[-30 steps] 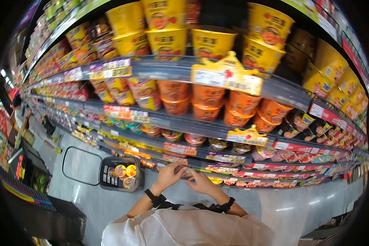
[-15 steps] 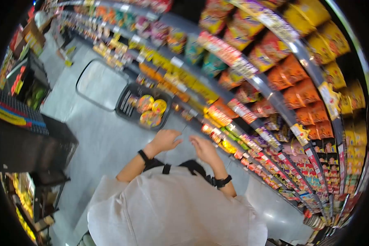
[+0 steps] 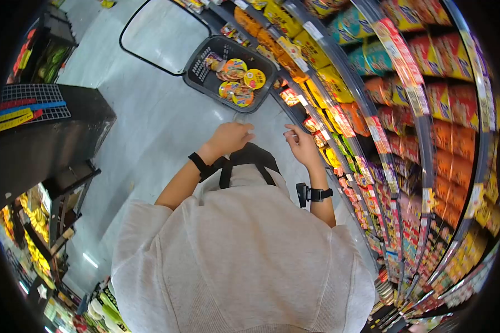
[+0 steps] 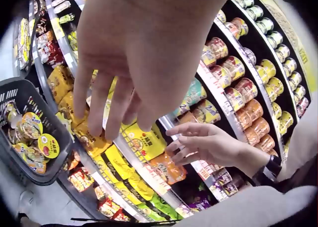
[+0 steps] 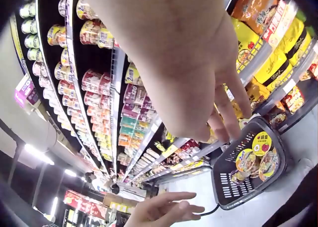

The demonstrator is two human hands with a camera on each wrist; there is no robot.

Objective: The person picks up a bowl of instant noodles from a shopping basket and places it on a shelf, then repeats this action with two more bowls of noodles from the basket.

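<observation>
My left hand point(image 3: 231, 137) hangs in front of my body with nothing in it, its fingers loosely bent. The right hand point(image 3: 304, 145) is held level with it a short way off, also holding nothing, close to the shelf edge. Just ahead of both, a black shopping basket point(image 3: 194, 83) stands on the floor. Several instant noodle cups lie in it, among them one with a yellow lid point(image 3: 254, 79). In the left wrist view the left palm and fingers point(image 4: 102, 100) overlap bagged noodles on the shelves, and the right hand point(image 4: 203, 142) shows beyond them.
Shelves point(image 3: 333, 50) of noodle packets and cups curve along the right. The basket's handle point(image 3: 122, 33) is folded down on the floor point(image 3: 144, 122). A dark display stand point(image 3: 50, 127) stands at the left, with a rack of yellow produce point(image 3: 36, 238) behind it.
My hands, together at the fingertips a second ago, have parted. The head view has swung left and down from the shelves, bringing the basket toward the upper middle.
</observation>
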